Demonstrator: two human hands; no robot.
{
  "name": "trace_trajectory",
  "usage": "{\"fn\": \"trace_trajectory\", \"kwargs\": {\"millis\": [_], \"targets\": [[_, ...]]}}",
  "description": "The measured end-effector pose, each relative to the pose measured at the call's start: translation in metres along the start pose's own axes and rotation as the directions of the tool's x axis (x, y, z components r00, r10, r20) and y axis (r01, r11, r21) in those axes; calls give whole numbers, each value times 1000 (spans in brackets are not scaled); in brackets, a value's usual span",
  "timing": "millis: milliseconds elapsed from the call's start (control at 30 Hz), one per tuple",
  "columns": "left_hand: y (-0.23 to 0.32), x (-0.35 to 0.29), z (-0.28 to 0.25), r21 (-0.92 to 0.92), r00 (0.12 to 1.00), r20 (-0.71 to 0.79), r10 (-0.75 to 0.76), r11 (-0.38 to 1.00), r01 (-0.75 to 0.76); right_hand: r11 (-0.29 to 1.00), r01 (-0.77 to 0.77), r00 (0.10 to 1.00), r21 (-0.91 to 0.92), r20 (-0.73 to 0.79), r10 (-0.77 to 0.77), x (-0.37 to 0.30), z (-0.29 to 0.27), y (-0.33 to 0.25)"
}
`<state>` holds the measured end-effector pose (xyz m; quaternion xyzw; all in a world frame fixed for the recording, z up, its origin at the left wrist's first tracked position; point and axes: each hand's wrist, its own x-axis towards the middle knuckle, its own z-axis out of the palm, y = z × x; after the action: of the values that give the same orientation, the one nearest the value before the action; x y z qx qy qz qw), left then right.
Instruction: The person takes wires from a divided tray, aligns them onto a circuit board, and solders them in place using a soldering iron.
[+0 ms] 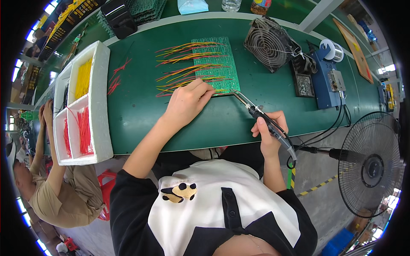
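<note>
My right hand (270, 133) is closed around a soldering iron (265, 120) with a dark handle and a cable. The iron's tip meets the near edge of a green circuit board panel (232, 64) lying on the bench. My left hand (191, 99) pinches a thin dark wire (223, 95) at that same edge, close to the tip; the fingers partly hide it. Several rows of red and yellow wires (174, 62) reach from the panel out to the left. Whether each wire is joined to the panel is too small to tell.
A white foam box (106, 128) of red, yellow and dark wires stands at the left. Loose red wires (115, 81) lie beside it. At the right are a small fan (268, 45), a blue soldering station (323, 81) with a solder spool (331, 50), and a floor fan (370, 166). A co-worker (60, 192) sits left.
</note>
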<state>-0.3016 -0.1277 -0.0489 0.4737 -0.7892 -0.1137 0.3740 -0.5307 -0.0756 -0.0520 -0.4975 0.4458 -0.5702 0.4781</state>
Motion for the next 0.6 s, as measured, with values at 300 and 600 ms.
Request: {"fn": "trace_trajectory", "kwargs": {"millis": [300,600], "targets": [[0,-1,0,6,1000,4,-4,1000,4,999,16,1000,-42,-1,-16,0,-1,3],[-1,-1,0,4,1000,5,5,1000,-5,998,9,1000,-59,0,-9,0,-1,3]]}}
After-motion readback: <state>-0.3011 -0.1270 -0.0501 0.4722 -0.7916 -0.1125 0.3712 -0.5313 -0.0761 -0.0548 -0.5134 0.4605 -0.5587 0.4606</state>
